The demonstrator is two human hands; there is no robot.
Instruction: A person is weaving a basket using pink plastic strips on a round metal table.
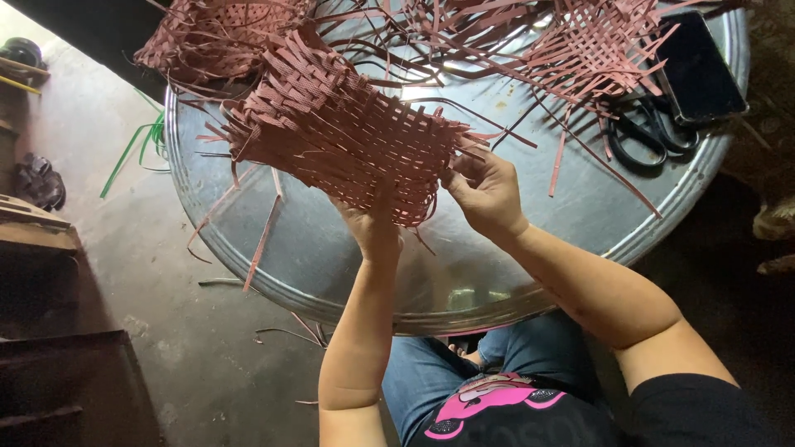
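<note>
A half-woven basket (344, 132) of reddish-brown plastic strips lies on its side above a round metal table (273, 248). My left hand (373, 228) grips its lower edge from beneath, fingers hidden behind the weave. At the basket's right rim my right hand (484, 186) pinches loose strip ends. Loose strips stick out all around the weave.
Another woven piece (219, 37) lies at the back left, a flat woven mat (592, 50) at the back right. Black scissors (650, 132) and a dark phone (700, 70) rest at the right. Green strips (137, 149) and sandals (40, 180) lie on the floor at left.
</note>
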